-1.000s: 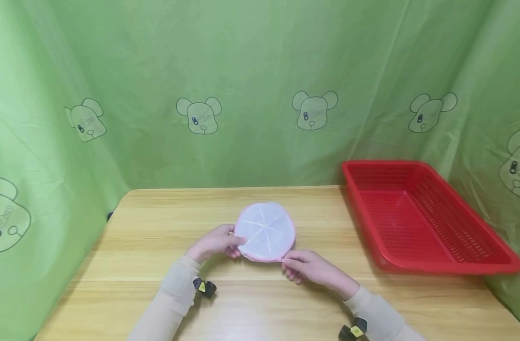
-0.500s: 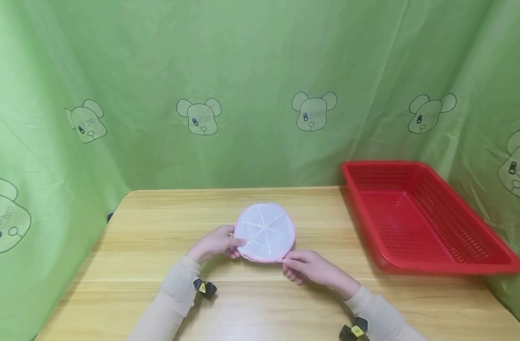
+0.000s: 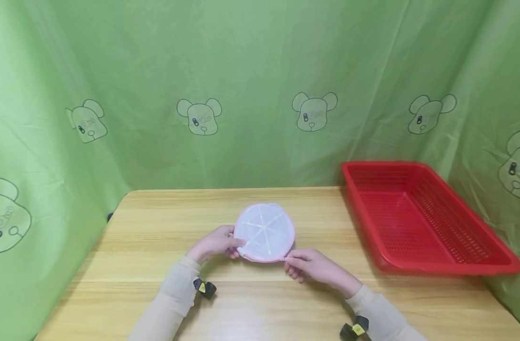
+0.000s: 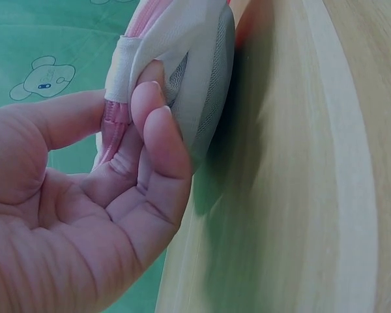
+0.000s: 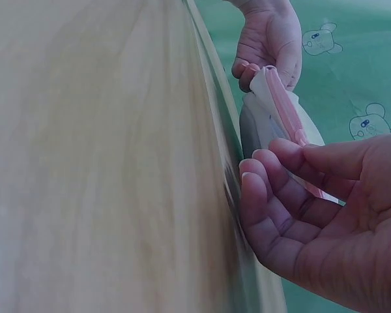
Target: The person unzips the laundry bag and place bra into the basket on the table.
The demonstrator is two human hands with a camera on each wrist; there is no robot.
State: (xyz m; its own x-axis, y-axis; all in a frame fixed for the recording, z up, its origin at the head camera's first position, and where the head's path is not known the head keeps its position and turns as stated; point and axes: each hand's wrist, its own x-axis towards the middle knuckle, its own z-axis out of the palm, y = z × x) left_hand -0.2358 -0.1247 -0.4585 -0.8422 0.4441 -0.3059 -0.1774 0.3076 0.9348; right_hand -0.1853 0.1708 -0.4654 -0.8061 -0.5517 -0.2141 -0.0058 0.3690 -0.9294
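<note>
A round white pouch [image 3: 266, 229] with a pink zipped rim and pale spoke-like lines on its top is held just over the table. My left hand [image 3: 216, 242] grips its left edge, thumb on top and fingers curled beneath. In the left wrist view, a white fabric tab [image 4: 121, 68] crosses the pink zipper [image 4: 115, 130] by the thumb, and the side below is grey mesh. My right hand [image 3: 313, 267] pinches the zipper pull [image 3: 284, 259] at the front right of the rim between thumb and forefinger. Its other fingers curl loosely.
A red perforated plastic basket [image 3: 413, 222] stands at the right of the wooden table [image 3: 166, 208]. Green curtains [image 3: 251, 57] printed with bear heads hang behind and at both sides. Each wrist wears a small black camera, such as the left camera [image 3: 205, 288].
My right hand has shifted slightly to the right with the zipper pull, along the pouch's front rim. The left hand and the pouch stay nearly where they were.
</note>
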